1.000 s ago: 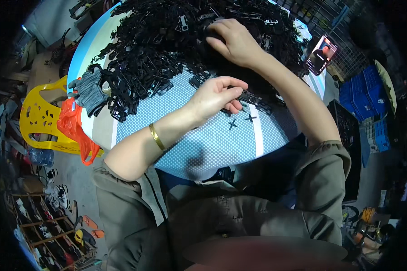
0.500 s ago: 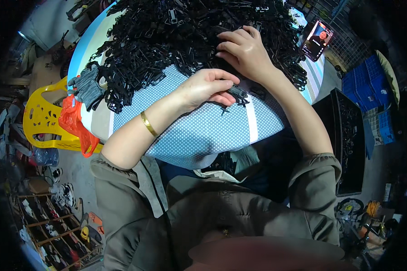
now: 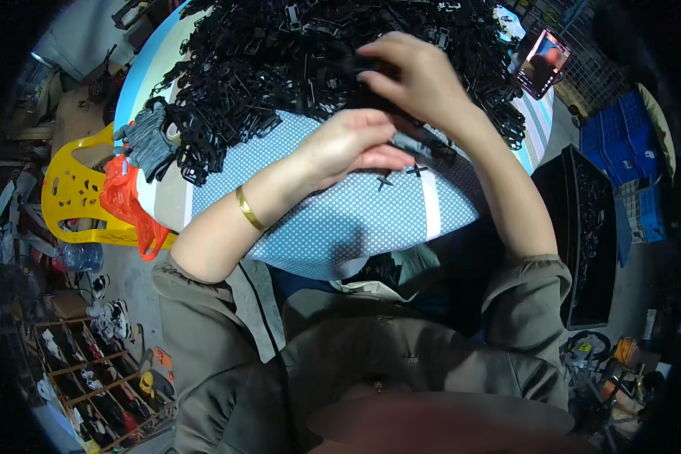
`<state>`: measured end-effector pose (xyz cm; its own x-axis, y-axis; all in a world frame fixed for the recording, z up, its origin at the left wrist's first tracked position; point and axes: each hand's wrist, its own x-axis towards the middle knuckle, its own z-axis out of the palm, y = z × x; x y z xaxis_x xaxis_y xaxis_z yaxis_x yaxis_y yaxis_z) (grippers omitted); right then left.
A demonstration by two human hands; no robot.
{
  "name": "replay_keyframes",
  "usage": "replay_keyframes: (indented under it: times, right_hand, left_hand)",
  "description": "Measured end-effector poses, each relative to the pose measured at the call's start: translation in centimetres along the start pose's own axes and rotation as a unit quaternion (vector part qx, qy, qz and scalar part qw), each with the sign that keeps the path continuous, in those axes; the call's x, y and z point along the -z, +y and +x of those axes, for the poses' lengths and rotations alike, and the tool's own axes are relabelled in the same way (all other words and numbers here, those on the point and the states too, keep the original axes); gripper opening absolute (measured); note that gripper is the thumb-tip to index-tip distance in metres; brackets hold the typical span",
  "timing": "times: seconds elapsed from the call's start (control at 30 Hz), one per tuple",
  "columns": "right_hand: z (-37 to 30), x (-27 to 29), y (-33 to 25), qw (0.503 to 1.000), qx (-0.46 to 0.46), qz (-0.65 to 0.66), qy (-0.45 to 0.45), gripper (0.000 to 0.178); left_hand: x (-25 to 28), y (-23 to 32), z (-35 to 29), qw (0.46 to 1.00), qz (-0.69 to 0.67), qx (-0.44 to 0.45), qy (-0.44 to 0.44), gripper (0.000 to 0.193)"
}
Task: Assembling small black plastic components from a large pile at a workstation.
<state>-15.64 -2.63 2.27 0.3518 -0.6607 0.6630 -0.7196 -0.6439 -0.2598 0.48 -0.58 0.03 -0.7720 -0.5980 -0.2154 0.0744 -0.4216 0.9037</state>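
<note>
A big heap of small black plastic parts (image 3: 280,72) covers the far side of the table. My left hand (image 3: 356,144) pinches a few dark plastic pieces (image 3: 424,144) between thumb and fingers, over the dotted cloth near the heap's front edge. My right hand (image 3: 416,76) reaches over the heap, thumb and forefinger apart and curved toward the parts. The other right fingers are smeared or hidden, and I see nothing held there. Two small black cross-shaped bits (image 3: 385,181) lie on the blue dotted cloth (image 3: 318,227) just below my left hand.
Grey gloves (image 3: 147,144) and a red plastic bag (image 3: 125,197) sit at the table's left edge, beside a yellow chair (image 3: 72,189). A phone (image 3: 542,64) stands at the right edge. Lower right is a black tray (image 3: 589,265) of dark parts, near blue crates (image 3: 620,144).
My right hand has turned, its thumb and forefinger now spread over the heap. The pieces in my left hand now stick out farther right. The phone's picture has changed.
</note>
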Motion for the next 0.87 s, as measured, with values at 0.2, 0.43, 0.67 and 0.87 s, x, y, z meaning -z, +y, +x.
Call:
replay_keyframes:
  times: [0.2, 0.43, 0.67, 0.87]
  right_hand:
    - [-5.9, 4.4, -2.0, 0.988, -0.058, 0.141, -0.031, 0.027]
    - [-8.0, 3.5, -2.9, 0.999, 0.001, 0.035, 0.019, 0.030]
    - [-8.7, 2.7, -3.2, 0.988, 0.108, -0.036, 0.102, 0.029]
    - [-8.7, 2.7, -2.9, 0.984, 0.134, -0.060, 0.102, 0.025]
  left_hand:
    - [0.1, -0.3, -0.1, 0.994, -0.054, -0.059, 0.077, 0.035]
    - [-0.5, -0.9, 0.0, 0.995, 0.022, -0.054, 0.075, 0.033]
    - [-0.7, -1.4, -0.3, 0.988, 0.083, -0.113, 0.066, 0.038]
    - [-0.7, -1.1, -0.7, 0.980, 0.126, -0.116, 0.106, 0.039]
